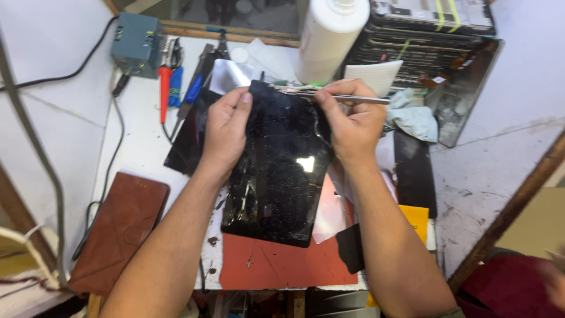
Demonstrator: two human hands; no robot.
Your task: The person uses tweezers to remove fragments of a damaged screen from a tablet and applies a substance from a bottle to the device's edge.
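Note:
A black tablet (276, 176) with a badly cracked glass screen lies tilted on a red mat (276, 265). My left hand (226, 126) grips its upper left edge, thumb on the glass. My right hand (350, 121) rests on the upper right corner and holds metal tweezers (353, 98). Their tips point left along the tablet's top edge. A sliver of lifted glass shows near the tips.
A white bottle (329, 35) stands behind the tablet. Stacked device parts (429, 35) sit at the back right, a blue box (136, 42) and hand tools (170, 76) at the back left. A brown case (120, 227) lies left; a blue cloth (415, 118) right.

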